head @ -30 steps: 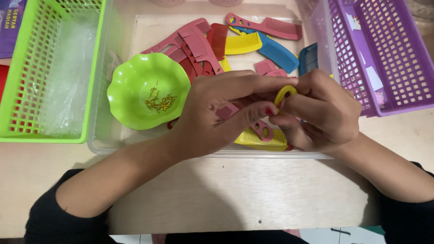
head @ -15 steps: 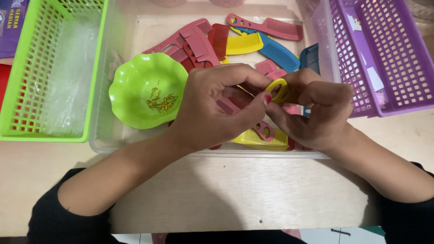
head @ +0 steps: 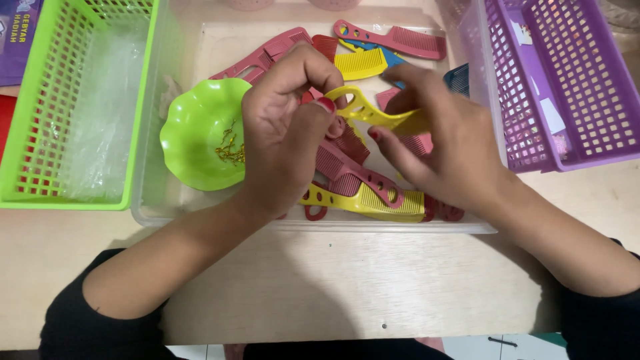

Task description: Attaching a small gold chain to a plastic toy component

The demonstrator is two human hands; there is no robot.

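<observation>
- My left hand (head: 283, 143) pinches the looped handle end of a yellow comb (head: 373, 113), thumb and forefinger closed narrowly on the ring near the handle's tip.
- My right hand (head: 443, 143) holds the same comb at its toothed end, fingers curled over the top of it; the teeth are mostly hidden beneath those fingers.
- The comb spans the gap between my two hands, raised above the clear plastic tray (head: 313, 223), roughly over the tray's middle.
- Inside the tray, directly below my hands, lie a pink comb (head: 353, 170) and a second yellow comb (head: 373, 200), the latter against the tray's near wall.
- Toward the tray's far wall lie more combs: a pink one (head: 400, 39), a short yellow one (head: 360, 63), and a blue one partly covered.
- A green scalloped bowl (head: 200, 133) sits in the tray's left part, just beside my left hand; small gold pieces (head: 230, 147) rest in it.
- A green basket (head: 73, 107) stands left of the tray, touching it; a purple basket (head: 560, 80) stands to the tray's right.
</observation>
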